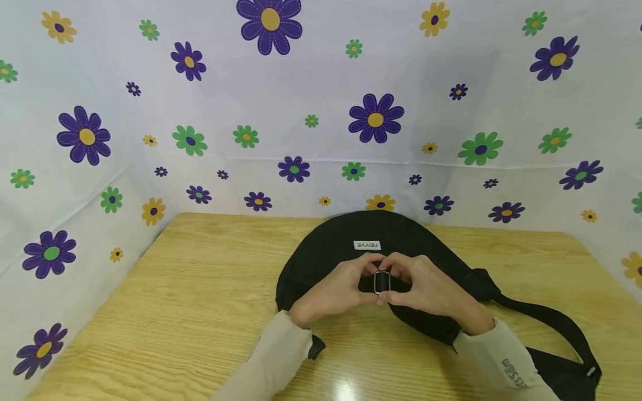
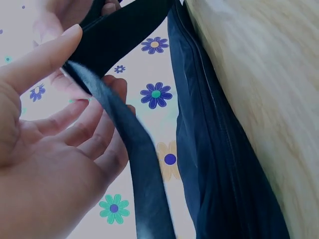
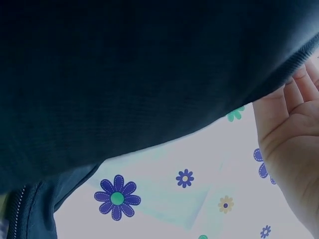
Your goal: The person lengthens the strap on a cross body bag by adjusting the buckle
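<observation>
A metal rectangular strap slider (image 1: 375, 282) with black webbing threaded through it is held up before the black bag. My left hand (image 1: 337, 288) pinches its left side between thumb and fingertips, while my right hand (image 1: 430, 285) pinches the right side. In the left wrist view, a black strap (image 2: 142, 164) hangs down past the fingers of the left hand (image 2: 60, 149). Dark fabric (image 3: 134, 89) fills the upper right wrist view and hides the fingertips of the right hand (image 3: 294, 144). Behind both hands lies the bag (image 1: 321, 253), with a white label near its top.
The wooden table (image 1: 190, 278) carries the bag. Its long strap (image 1: 557, 320) loops to the right, and a dark strap end (image 1: 316, 347) shows beside the left sleeve. A white cloth (image 1: 311, 89) with printed flowers hangs behind and along the sides.
</observation>
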